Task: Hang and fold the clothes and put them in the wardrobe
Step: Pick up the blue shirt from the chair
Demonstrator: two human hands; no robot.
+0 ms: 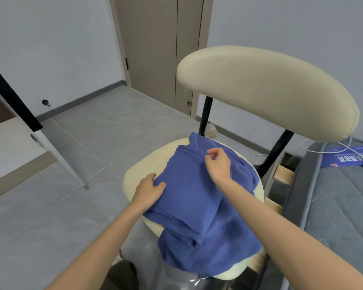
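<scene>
A blue garment (193,208) lies partly folded on the cream seat of a chair (132,176), with its lower part hanging over the seat's near edge. My left hand (149,189) rests on the garment's left edge, thumb on top and fingers curled round the cloth. My right hand (217,164) is over the garment's upper middle with its fingers loosely curled. Whether it pinches the cloth I cannot tell.
The chair's cream backrest (266,93) rises on black posts behind the seat. A grey mattress (340,201) with a blue booklet (344,159), a white cable and a phone lies to the right. A closed door (161,51) stands ahead. A white leg of furniture (61,158) stands at left on the tiled floor.
</scene>
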